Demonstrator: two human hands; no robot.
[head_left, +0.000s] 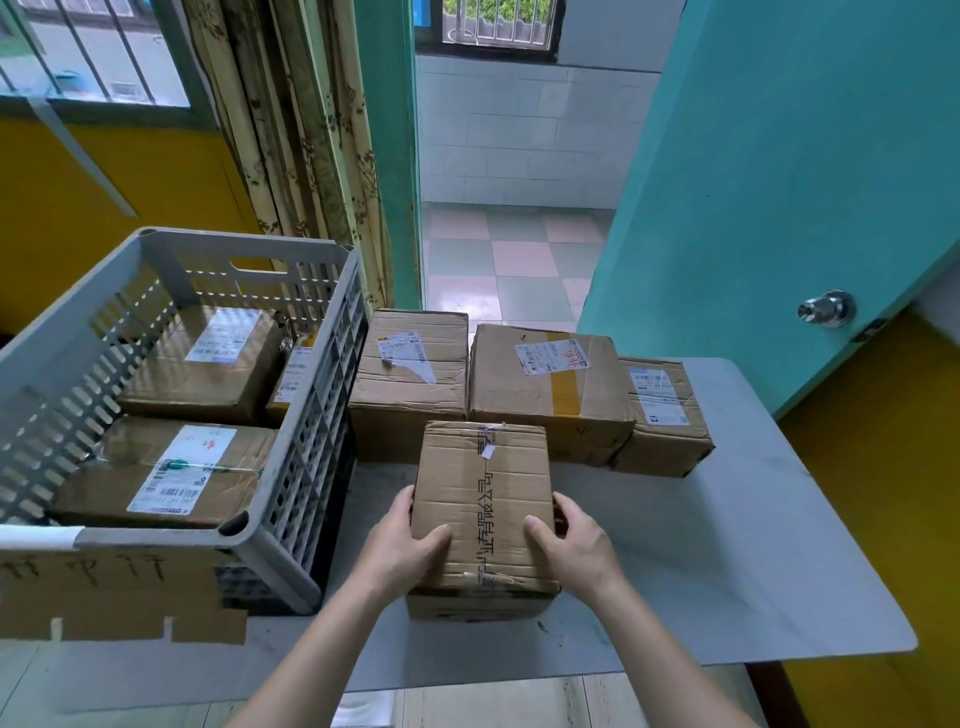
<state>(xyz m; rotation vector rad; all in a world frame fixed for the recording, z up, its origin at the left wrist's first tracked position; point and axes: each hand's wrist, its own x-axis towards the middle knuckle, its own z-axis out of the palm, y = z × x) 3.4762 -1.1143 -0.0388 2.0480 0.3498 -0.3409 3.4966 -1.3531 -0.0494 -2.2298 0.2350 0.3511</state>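
Sorting seems about half done: crated parcels (171, 467) lie in the grey crate (322, 415) at 9 o'clock, and three waiting parcels (545, 384) stand at 12 o'clock. Left hand (402, 545) and right hand (571, 545) grip the taped cardboard box (483, 509) by its sides, thumbs on top, mid-table (753, 545).

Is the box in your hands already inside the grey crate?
No, the box is outside the grey crate, over the table to its right, with the left hand and right hand gripping its sides.

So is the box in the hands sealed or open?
Sealed. The box has top flaps flat and closed, printed tape along the seam. The left hand and right hand grip its sides.
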